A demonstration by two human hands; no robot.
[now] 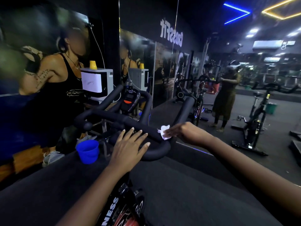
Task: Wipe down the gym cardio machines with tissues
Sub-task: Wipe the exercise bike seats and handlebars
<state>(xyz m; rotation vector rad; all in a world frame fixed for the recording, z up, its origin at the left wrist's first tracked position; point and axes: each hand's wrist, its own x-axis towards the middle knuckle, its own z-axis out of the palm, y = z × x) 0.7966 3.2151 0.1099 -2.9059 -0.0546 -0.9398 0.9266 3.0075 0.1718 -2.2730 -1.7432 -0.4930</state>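
1. Wall poster [48,70]: fills the far left, partly blurred.
2. White box [97,80]: stands behind the bike against the wall, with a yellow cup [93,64] on top.
3. Blue cup [88,151]: sits upright at the edge of the dark surface [48,185], just left of the handlebar.
4. Handlebar [114,118]: black, padded and looped, spanning the middle, with the console [130,98] behind it.
5. Left hand [128,144]: lies flat on the near loop of the handlebar, fingers straight and spread, released, grasping nothing.
6. Tissue [164,132]: white and crumpled, pressed onto the handlebar's right side, just right of the left hand's fingertips.
7. Right hand [180,132]: somewhat blurred, reaching in from the right, fingertips bunched on the tissue and grasping it against the bar.
8. Mirror [164,75]: covers the wall to the right and shows a standing person's reflection [226,95].
9. Second bike [255,115]: seen at far right with a green bin [271,108] behind it; cannot tell whether real or mirrored.
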